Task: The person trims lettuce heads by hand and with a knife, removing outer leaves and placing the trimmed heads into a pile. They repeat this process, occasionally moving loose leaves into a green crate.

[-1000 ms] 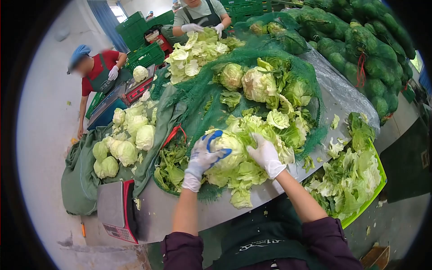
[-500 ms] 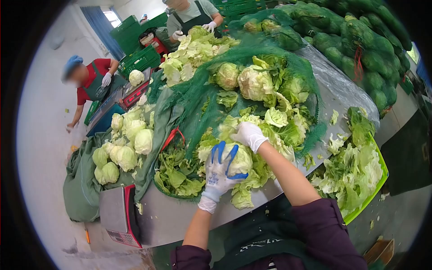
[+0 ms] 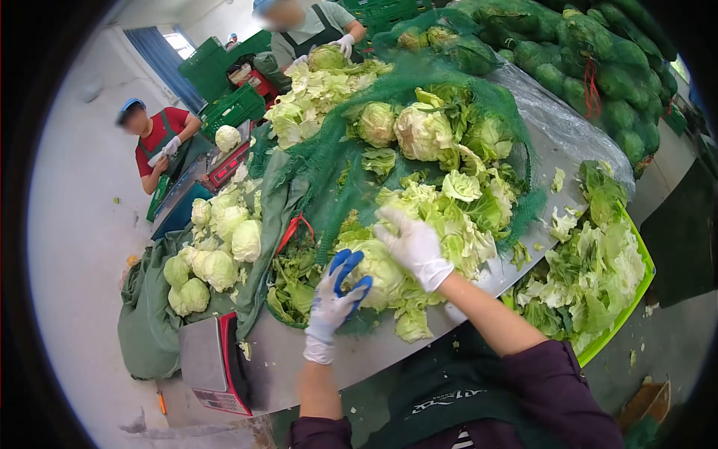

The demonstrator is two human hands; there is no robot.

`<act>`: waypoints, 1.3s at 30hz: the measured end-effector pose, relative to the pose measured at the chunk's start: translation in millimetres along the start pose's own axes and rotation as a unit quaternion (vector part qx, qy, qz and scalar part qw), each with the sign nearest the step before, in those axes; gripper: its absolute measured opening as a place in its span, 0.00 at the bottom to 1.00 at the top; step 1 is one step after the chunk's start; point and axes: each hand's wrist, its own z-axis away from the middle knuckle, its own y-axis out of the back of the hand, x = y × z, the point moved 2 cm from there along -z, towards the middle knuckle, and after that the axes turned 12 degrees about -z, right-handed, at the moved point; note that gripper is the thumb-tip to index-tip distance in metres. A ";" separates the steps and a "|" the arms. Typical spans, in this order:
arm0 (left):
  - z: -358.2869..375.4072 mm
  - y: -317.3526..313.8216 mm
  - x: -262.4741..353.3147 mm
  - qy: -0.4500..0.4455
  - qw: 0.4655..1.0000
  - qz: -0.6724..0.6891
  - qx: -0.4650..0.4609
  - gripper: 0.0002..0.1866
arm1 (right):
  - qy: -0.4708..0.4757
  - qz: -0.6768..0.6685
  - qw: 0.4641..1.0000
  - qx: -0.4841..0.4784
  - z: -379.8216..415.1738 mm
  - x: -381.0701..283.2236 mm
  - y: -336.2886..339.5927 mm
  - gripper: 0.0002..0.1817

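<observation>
Blue coating covers the spread fingers of the left hand (image 3: 333,298), in a white knit glove, which curve wide along the left side of a pale-green, round, leafy cabbage head (image 3: 378,273), a grip that probably steadies it against rolling. The right hand (image 3: 416,248), in a plain white glove, is loosely spread above the head's upper right side; blur hides whether its fingertips touch a leaf, though I see nothing gripped in it. The head lies directly before the person among loose, crinkled green leaves (image 3: 467,243), near the front edge of the grey metal table (image 3: 277,367), presumably so that both hands reach it easily. Dark-green mesh netting (image 3: 318,176) spreads beneath and behind, with 2 large heads beyond, perhaps laid open for access. A lime-green plastic tub (image 3: 624,307), full of leaves, stands at the right, within easy reach. At the left, smooth pale heads (image 3: 213,269) sit grouped on dull-green cloth (image 3: 149,322), apart from the leaf pile, likely to keep them separate.
</observation>
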 end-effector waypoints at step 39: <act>-37.9 2.5 -80.6 0.054 0.735 0.672 0.068 0.33 | -0.224 -0.133 0.961 -0.094 32.9 42.9 22.0 0.26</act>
